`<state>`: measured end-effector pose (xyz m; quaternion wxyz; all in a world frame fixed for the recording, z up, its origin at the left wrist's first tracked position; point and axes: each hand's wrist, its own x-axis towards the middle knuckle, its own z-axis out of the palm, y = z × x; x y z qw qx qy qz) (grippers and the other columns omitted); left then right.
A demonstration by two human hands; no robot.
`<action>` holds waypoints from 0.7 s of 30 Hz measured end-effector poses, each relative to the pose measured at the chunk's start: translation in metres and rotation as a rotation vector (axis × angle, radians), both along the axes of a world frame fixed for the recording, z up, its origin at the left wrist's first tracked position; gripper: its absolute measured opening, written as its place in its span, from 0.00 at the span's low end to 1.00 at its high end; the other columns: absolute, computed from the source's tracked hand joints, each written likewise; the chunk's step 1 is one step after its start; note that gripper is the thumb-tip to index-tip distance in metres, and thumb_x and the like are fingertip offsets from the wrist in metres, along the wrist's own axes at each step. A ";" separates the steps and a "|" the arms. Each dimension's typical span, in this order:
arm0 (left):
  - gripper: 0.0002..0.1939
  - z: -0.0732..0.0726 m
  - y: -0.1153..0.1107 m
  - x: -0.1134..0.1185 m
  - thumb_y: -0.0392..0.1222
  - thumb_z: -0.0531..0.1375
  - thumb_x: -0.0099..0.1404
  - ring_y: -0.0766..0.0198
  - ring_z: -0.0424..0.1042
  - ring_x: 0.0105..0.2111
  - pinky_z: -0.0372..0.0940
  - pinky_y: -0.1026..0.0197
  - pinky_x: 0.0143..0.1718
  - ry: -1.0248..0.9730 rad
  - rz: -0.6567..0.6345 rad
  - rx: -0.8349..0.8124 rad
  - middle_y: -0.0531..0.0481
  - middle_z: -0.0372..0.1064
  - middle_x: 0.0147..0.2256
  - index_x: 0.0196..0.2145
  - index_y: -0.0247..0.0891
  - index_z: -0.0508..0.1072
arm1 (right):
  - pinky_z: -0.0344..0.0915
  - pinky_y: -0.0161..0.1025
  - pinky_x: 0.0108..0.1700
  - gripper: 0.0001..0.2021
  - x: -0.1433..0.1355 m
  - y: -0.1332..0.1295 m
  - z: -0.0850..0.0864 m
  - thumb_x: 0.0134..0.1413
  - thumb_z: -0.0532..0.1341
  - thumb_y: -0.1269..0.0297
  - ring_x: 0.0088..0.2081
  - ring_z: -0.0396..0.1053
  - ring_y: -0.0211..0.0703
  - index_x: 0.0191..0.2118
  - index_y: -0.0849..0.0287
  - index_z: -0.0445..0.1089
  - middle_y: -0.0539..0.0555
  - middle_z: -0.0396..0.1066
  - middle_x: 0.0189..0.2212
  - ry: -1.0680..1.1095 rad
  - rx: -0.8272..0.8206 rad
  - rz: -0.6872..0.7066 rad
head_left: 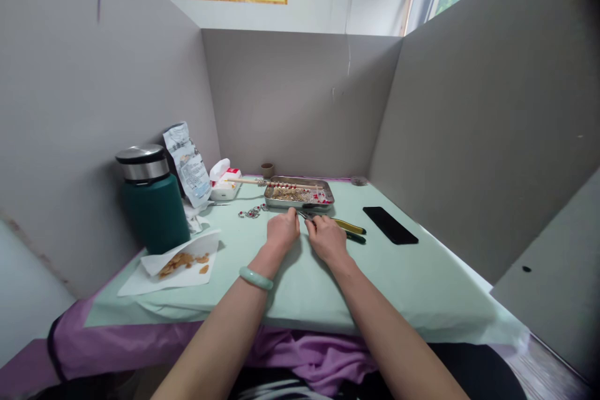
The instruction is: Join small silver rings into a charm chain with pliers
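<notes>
My left hand [284,229], with a pale green bangle [255,278] on the wrist, is closed in a pinch over the middle of the table. What its fingertips hold is too small to make out. Close beside it, my right hand [328,239] is closed around pliers [350,226], whose yellow and dark green handles stick out to the right. Their metal tip points toward my left fingers. Just beyond both hands stands a metal tray [300,204] of small gold, red and clear beads. A beaded chain [253,212] lies left of the tray.
A beaded stick [250,182] rests across the tray. On the left are a green bottle [154,212], a printed pouch [188,165], a tissue pack [226,184] and paper with snack pieces [182,262]. A black phone [390,225] lies right. Grey partitions [300,100] surround the table.
</notes>
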<state>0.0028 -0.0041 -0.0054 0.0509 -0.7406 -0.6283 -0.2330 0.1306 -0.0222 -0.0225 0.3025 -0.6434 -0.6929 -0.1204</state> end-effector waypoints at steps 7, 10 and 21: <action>0.14 -0.001 0.000 0.001 0.41 0.45 0.66 0.54 0.72 0.32 0.59 0.58 0.34 0.066 -0.003 0.014 0.38 0.71 0.30 0.41 0.35 0.68 | 0.50 0.36 0.33 0.16 -0.001 0.001 -0.001 0.60 0.50 0.54 0.37 0.66 0.42 0.35 0.57 0.70 0.55 0.71 0.34 -0.014 -0.009 0.003; 0.14 -0.001 0.000 0.001 0.41 0.46 0.66 0.55 0.72 0.32 0.59 0.58 0.34 0.072 -0.009 0.011 0.38 0.72 0.30 0.41 0.35 0.67 | 0.50 0.37 0.32 0.16 -0.001 0.001 -0.002 0.60 0.50 0.54 0.37 0.66 0.43 0.34 0.58 0.70 0.55 0.71 0.33 -0.027 0.002 -0.004; 0.15 -0.001 0.001 0.002 0.43 0.45 0.66 0.57 0.72 0.32 0.59 0.59 0.34 -0.021 0.028 -0.010 0.42 0.73 0.31 0.41 0.38 0.69 | 0.49 0.37 0.32 0.15 -0.003 0.001 -0.002 0.60 0.51 0.54 0.36 0.65 0.42 0.34 0.58 0.69 0.54 0.70 0.32 -0.102 0.059 -0.032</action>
